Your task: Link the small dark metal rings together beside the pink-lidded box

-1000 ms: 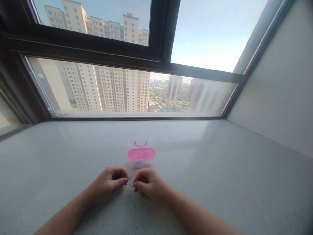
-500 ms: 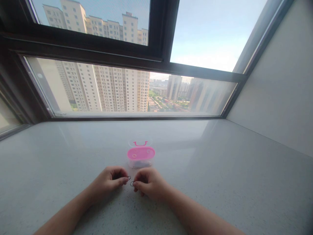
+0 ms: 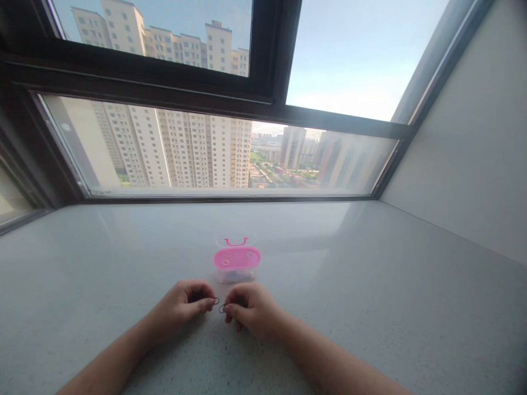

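Note:
Between thumb and fingertips, my left hand (image 3: 187,299) pinches a small thin dark ring (image 3: 217,300). My right hand (image 3: 251,307) pinches another small dark ring (image 3: 221,309) in the same way. The two rings are close together with a narrow gap between them; I cannot tell their exact kind. Just beyond the hands stands a small clear plastic box (image 3: 236,274) with a pink top piece (image 3: 237,257). Little ring-like items lie on the pink part, and something dark shows through the clear wall. A curved pink handle (image 3: 236,242) is at its back.
The pale speckled sill (image 3: 349,285) spreads around the hands and box. A dark window frame (image 3: 230,199) borders its far side, with tall buildings outside. A white wall (image 3: 465,148) rises at the right.
The ring in my left hand has tilted or dropped very slightly. Both hands and the box stay almost where they were.

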The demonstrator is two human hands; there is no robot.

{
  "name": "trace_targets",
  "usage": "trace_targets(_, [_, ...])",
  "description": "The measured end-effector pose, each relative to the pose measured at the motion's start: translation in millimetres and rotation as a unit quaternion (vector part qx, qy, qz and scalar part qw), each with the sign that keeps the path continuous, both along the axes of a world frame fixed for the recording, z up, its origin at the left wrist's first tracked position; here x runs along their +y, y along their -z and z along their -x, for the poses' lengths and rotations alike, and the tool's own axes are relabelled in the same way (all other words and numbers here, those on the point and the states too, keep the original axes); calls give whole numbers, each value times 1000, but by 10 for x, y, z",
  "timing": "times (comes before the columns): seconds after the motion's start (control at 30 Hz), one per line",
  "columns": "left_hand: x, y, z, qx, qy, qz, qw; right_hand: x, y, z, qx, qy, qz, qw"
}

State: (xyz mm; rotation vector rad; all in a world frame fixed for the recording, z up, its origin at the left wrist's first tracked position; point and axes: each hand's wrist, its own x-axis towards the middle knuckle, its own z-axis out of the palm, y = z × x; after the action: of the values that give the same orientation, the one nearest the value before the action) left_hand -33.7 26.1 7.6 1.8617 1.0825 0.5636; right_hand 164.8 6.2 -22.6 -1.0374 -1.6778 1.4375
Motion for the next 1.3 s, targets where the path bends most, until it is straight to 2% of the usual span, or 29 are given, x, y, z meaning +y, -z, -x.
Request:
trace_targets(0.23, [21,8,-8,3,1,1,1000,-5,-11,2,7,-8,10,1000])
trace_targets(0.8, [13,36,1,3,-5,2,1000,-6,9,-4,10,-6,-20,1000])
trace_targets(1.3, [-18,-13,-14,-3,-9,10,1000,0,11,3,1,-6,8,1000])
